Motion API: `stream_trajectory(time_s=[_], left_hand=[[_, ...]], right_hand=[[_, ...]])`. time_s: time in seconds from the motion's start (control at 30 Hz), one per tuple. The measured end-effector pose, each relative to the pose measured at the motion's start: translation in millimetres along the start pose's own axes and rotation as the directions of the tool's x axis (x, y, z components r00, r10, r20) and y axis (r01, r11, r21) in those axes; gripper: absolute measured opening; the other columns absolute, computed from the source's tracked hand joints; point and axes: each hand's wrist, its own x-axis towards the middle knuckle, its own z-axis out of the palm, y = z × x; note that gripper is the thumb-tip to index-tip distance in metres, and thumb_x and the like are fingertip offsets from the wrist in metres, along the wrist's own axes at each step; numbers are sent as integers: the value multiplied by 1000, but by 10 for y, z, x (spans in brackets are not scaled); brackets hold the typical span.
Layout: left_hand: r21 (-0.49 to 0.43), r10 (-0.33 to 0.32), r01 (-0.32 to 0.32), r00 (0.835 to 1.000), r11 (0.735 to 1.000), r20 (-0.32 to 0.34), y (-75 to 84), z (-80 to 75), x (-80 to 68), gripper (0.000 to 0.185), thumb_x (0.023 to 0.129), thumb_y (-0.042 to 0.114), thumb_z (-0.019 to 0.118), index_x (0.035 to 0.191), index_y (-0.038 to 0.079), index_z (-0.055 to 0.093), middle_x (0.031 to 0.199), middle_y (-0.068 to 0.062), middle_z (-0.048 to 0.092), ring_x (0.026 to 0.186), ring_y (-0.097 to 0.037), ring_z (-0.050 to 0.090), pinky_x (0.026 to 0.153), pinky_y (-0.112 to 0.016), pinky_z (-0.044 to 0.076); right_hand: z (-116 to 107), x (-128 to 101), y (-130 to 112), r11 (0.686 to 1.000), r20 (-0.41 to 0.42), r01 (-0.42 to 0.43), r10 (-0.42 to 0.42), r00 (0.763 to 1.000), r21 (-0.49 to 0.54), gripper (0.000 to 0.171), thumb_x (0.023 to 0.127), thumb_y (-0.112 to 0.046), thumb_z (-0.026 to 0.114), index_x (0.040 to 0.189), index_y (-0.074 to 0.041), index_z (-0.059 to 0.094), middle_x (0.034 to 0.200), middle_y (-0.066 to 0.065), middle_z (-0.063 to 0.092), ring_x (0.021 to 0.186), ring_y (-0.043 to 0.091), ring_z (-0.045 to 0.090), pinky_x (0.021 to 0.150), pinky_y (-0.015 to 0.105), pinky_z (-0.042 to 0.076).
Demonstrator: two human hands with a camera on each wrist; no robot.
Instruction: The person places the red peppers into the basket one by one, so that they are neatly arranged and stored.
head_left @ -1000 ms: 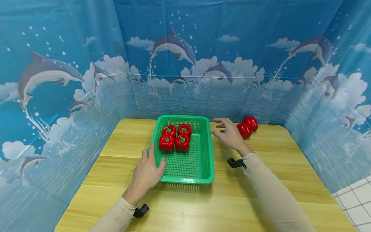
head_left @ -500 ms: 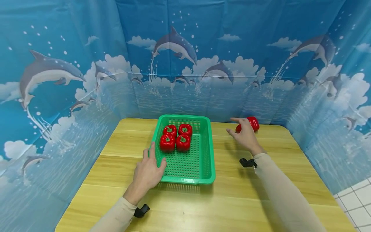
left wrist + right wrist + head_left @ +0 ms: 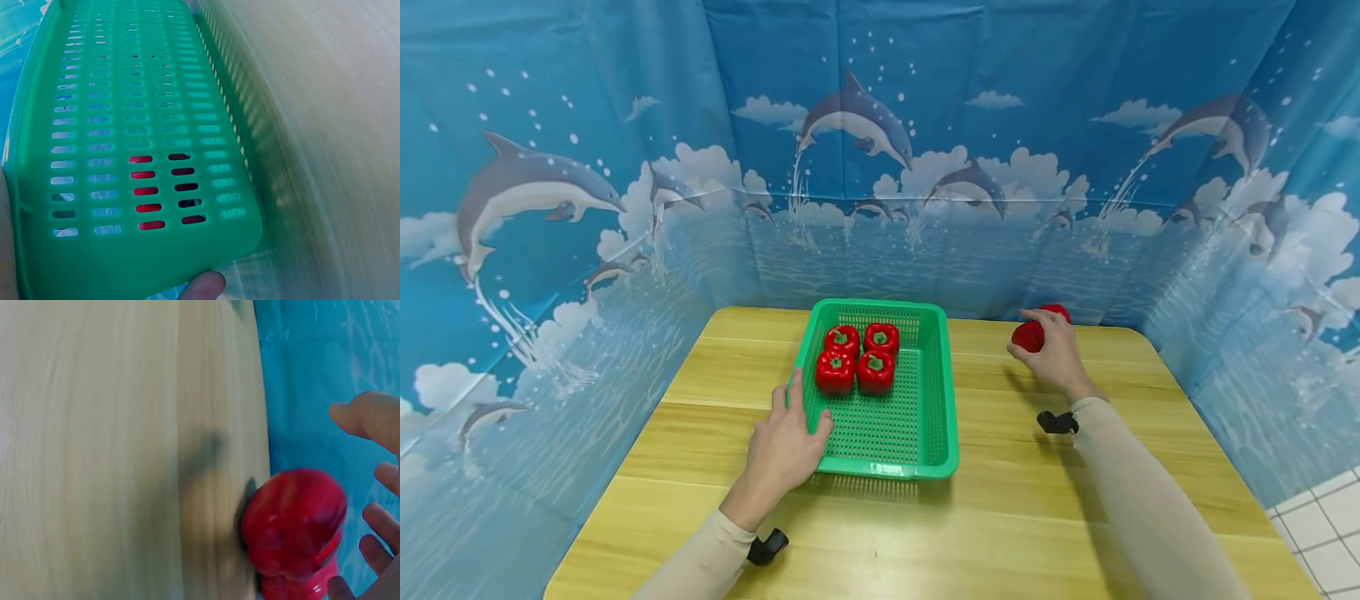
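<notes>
Near the back right of the table, my right hand [image 3: 1054,354] reaches over two red bell peppers. Its fingers are spread, with the nearer bell pepper [image 3: 1028,336] showing between thumb and forefinger. In the right wrist view, this pepper [image 3: 294,522] lies beside the fingertips and partly covers the second one [image 3: 303,586]. My left hand [image 3: 784,446] holds the left rim of a green plastic basket [image 3: 951,392], thumb inside and fingers along the outer side. Inside the basket, several red bell peppers [image 3: 876,372] with green stems stand grouped toward the back left.
The basket stands on a yellow wooden table [image 3: 880,542]. Blue dolphin-print curtains [image 3: 880,250] hang right behind the table and along both sides. White floor tiles [image 3: 1330,525] show at the lower right.
My right hand has moved right, from beside the basket's right rim to the two loose bell peppers. The left hand and the basket have stayed in place.
</notes>
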Motion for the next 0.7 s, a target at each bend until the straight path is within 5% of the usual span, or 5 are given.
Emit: stream_trajectory(time_s=[0.7], left_hand=[[-5,16,-16,999,1000,-27,-3,33,5,94,115,45,64,186,3,20,171,-35,48,47,-25,49,43,-33,41]], right_hand=[[-11,-16,198,998,51,-60,62,997,-26,80,107,-24,86,173,-2,48,180,38,34,161,69,33,116,90,49]])
